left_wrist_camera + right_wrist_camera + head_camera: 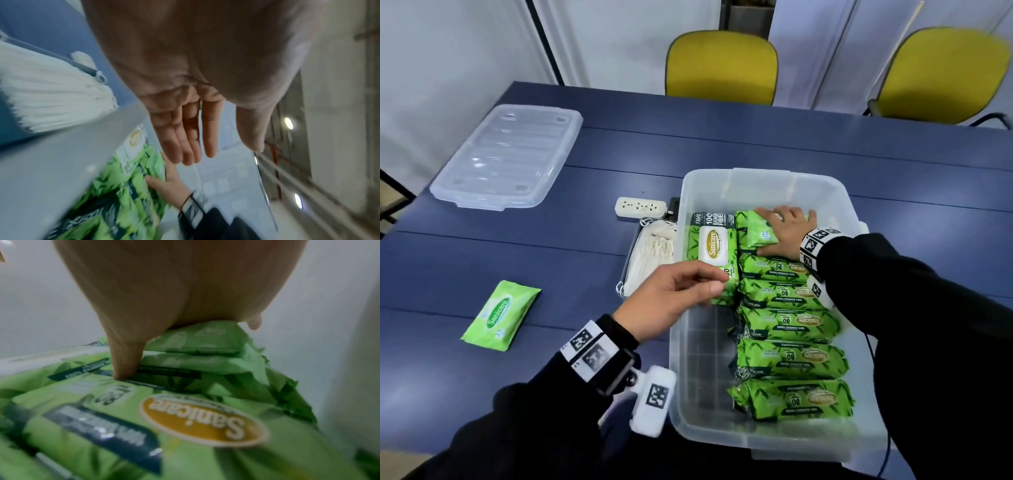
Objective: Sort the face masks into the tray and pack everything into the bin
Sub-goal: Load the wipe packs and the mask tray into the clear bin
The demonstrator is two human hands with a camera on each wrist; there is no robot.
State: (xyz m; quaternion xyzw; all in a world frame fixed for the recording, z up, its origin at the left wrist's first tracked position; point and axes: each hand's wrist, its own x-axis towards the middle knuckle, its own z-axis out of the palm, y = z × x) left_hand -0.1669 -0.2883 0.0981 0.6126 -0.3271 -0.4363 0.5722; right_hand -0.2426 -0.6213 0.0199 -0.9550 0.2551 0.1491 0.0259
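White face masks (654,253) lie stacked in a dark tray (629,263) on the table, against the left wall of the clear bin (756,178); they also show in the left wrist view (51,100). Inside the bin, several large green wipe packs (787,322) stand in a row on the right, and another large pack with a white flip lid (714,253) lies at the far left. My right hand (780,229) presses flat on a small green pack (753,229) at the far end, thumb (125,366) pointing down beside it. My left hand (715,281) hovers over the bin's left rim, fingers (185,142) relaxed and empty.
One small green wipe pack (500,315) lies on the blue table (585,274) to the left. The clear bin lid (506,154) rests at the far left. A white power strip (640,207) sits behind the tray. Two yellow chairs (722,65) stand beyond the table.
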